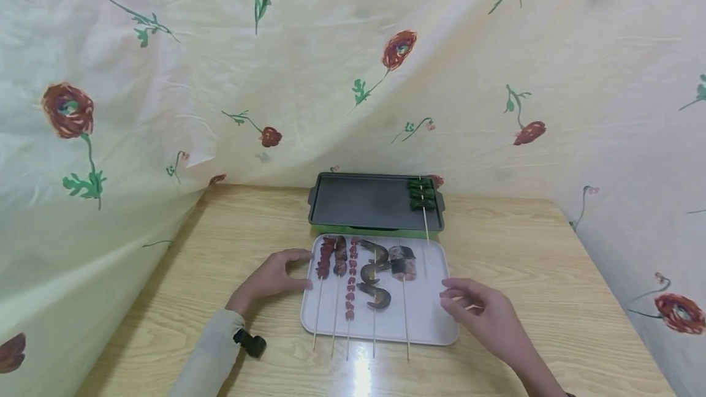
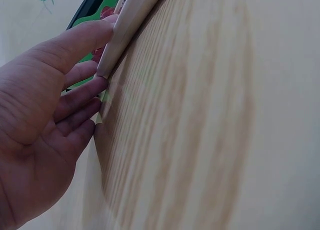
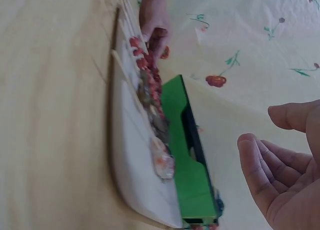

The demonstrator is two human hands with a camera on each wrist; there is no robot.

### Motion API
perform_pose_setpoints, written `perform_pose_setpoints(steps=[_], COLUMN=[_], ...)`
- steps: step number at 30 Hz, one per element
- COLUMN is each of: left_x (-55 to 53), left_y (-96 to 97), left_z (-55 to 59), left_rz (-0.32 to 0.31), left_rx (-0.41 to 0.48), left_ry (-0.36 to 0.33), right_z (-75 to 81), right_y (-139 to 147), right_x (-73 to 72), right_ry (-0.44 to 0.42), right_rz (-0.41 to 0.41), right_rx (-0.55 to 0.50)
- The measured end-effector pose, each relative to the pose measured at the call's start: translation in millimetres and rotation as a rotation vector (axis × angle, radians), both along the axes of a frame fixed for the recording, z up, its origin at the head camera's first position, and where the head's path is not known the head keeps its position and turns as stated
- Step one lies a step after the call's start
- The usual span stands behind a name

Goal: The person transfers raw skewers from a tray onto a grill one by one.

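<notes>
A white tray (image 1: 438,323) lies in the middle of the table, bearing several skewers. From left to right come red meat pieces (image 1: 325,257), brownish pieces (image 1: 340,256), small red beads of meat (image 1: 350,287), curled shrimp (image 1: 377,298) and a thick grey-and-pink piece (image 1: 402,262). At the tray's left rim is my left hand (image 1: 271,277), thumb and fingertips touching the edge with fingers spread in a loose curve. Close by the right rim hovers my right hand (image 1: 488,320); in the right wrist view its relaxed fingers (image 3: 260,165) hold nothing and stand apart from the tray.
Behind the tray sits a dark grill plate (image 1: 358,201) on a green base (image 3: 182,180). One skewer of dark green pieces (image 1: 421,196) lies at its right end, the stick reaching over the tray. A floral cloth (image 1: 309,78) hangs at the wooden table's back edge.
</notes>
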State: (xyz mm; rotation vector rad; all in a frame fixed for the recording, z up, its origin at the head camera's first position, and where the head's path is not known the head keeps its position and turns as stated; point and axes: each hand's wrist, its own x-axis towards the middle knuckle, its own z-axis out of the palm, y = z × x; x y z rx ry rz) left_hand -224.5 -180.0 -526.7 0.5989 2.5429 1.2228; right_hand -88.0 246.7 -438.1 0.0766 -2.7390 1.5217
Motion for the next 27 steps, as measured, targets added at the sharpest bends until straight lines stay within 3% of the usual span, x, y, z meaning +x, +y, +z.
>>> perform_pose_setpoints(steps=[10, 22, 27], left_x=[0.4, -0.6, 0.2], left_y=[0.7, 1.1, 1.3], left_z=[1.1, -1.0, 0.1], left_rz=[0.017, 0.020, 0.020], left_rx=[-0.008, -0.015, -0.014], left_ry=[-0.015, 0.000, 0.005], right_z=[-28.7, -48.4, -53.2], right_y=[-12, -28, -33], right_x=[17.3, 27.0, 31.0], right_ry=[-0.086, -0.125, -0.234], right_rz=[0.012, 0.121, 0.107], right_rx=[-0.072, -0.043, -0.055])
